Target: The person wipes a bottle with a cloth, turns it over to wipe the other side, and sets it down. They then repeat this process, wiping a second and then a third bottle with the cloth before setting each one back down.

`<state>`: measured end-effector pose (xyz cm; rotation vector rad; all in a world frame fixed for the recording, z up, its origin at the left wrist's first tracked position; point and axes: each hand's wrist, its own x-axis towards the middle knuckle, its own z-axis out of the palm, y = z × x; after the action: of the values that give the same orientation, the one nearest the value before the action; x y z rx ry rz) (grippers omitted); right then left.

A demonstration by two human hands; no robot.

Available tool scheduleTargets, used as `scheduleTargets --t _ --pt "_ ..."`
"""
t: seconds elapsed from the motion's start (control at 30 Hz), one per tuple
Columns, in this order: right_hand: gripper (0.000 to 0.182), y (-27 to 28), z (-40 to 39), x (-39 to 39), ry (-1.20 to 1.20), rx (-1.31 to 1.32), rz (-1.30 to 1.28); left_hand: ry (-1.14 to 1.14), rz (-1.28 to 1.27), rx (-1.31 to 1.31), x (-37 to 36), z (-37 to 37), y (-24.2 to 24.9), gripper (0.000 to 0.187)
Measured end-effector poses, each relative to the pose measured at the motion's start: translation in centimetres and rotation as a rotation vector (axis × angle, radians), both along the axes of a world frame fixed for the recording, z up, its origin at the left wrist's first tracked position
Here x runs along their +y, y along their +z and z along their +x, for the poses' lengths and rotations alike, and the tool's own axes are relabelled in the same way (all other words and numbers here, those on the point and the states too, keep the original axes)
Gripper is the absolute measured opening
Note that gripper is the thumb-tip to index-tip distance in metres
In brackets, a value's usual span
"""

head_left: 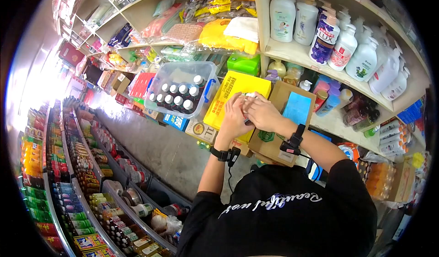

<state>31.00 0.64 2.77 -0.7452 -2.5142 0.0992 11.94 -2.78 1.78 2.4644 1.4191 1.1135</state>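
Note:
My left hand (234, 119) and my right hand (263, 114) are together above a yellow box (224, 102) with dark printing. Both sets of fingers close around what looks like a dark bottle (247, 121) with a white cap; most of it is hidden by the hands. To their left, a clear plastic bin (157, 81) with blue latches holds several dark bottles (183, 91) with white caps. An open cardboard box (278, 154) lies just right of my hands, with a blue sheet (297, 107) on it.
Shelves at the back hold pump bottles (282, 15), packaged cloths (224, 33) and a green package (243, 64). Cartons (201, 130) stand below the bin. Curved racks of drinks (59, 165) run along the left, beyond the grey floor (151, 149).

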Motion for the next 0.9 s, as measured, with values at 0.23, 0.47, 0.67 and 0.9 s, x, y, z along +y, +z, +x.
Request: scheduleTargets --t 0.23,0.47,0.67,0.9 --pt "0.025 0.7 0.8 0.7 -0.012 0.038 -0.117 0.005 0.002 -0.05 -0.9 0.3 0.9 0.093" --pt "0.042 2.1 3.3 0.6 -0.202 -0.193 -0.628 0.076 0.178 0.159 -1.0 -2.5 3.1 0.057" --pt "0.05 1.7 5.9 0.8 -0.518 0.372 -0.696 0.238 -0.052 -0.011 -3.7 0.1 3.1 0.061" --pt "0.04 5.4 6.4 0.6 -0.708 0.612 -0.139 0.284 0.036 0.17 -2.7 0.4 1.2 0.084"
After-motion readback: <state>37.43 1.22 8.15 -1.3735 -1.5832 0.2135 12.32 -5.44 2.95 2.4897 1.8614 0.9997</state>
